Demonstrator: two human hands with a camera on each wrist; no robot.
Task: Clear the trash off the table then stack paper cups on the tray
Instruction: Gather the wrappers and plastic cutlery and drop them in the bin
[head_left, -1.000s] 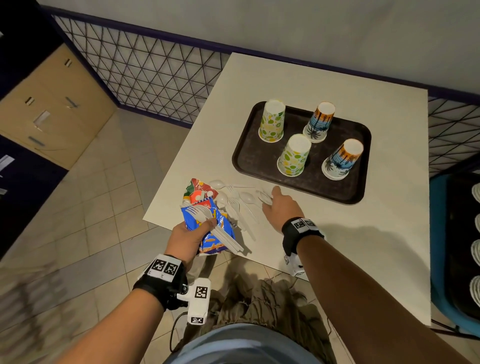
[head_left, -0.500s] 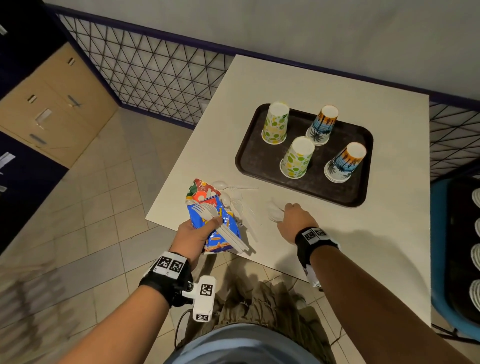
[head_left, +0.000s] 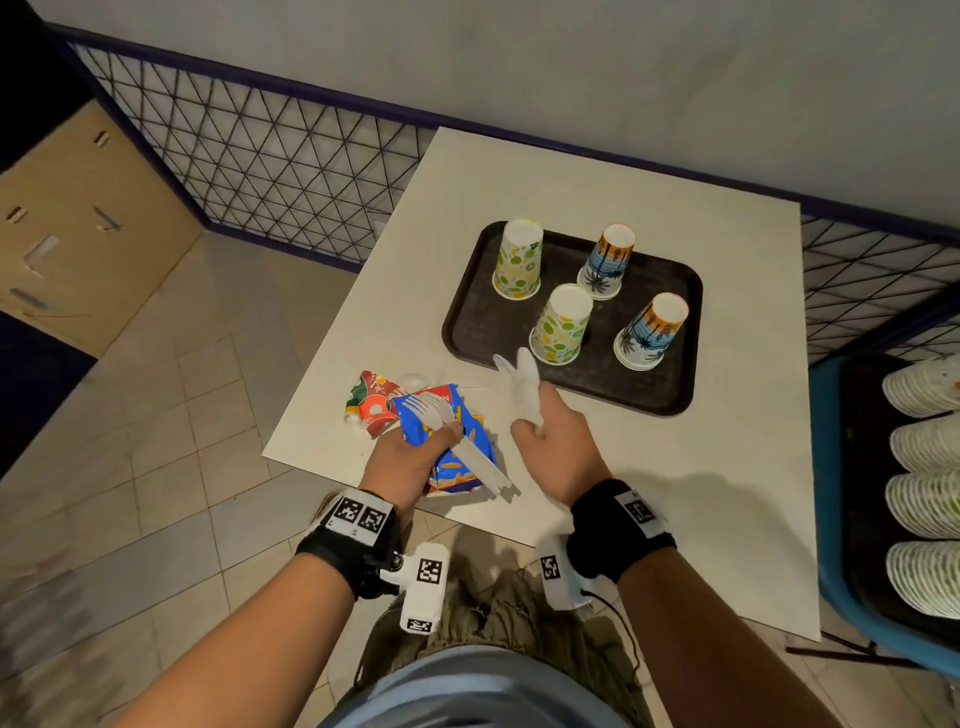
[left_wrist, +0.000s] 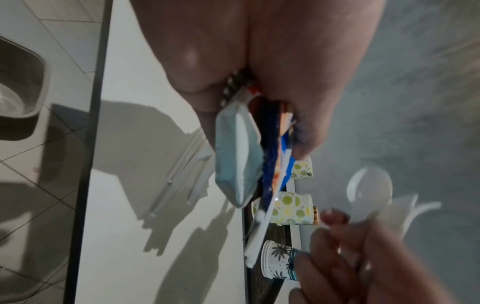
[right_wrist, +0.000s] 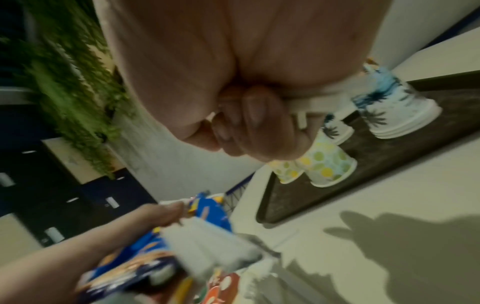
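Note:
My left hand (head_left: 415, 447) grips a blue snack wrapper (head_left: 457, 441) with white plastic forks (head_left: 441, 410) pressed on top, just above the table's near left corner. My right hand (head_left: 540, 431) holds a bunch of white plastic spoons (head_left: 519, 384) up off the table, close to the right of the left hand. A red wrapper (head_left: 374, 402) lies on the table (head_left: 727, 467) beside the blue one. The dark tray (head_left: 483, 322) carries two green-spotted cups (head_left: 518, 260) (head_left: 561, 325) and two palm-print cups (head_left: 607, 262) (head_left: 652, 332), all upside down. The right wrist view shows curled fingers (right_wrist: 249, 123) round the spoon handles (right_wrist: 319, 100).
A blue chair (head_left: 831, 519) at the right holds stacked paper plates (head_left: 924, 467). A mesh fence (head_left: 260, 156) runs behind the table and a wooden cabinet (head_left: 78, 234) stands far left. A grey bin (left_wrist: 18, 92) sits on the tiled floor below the table edge.
My right hand gathered the spoons off the table, lifted them and swung toward the left hand. The left hand kept hold of the blue wrapper and forks.

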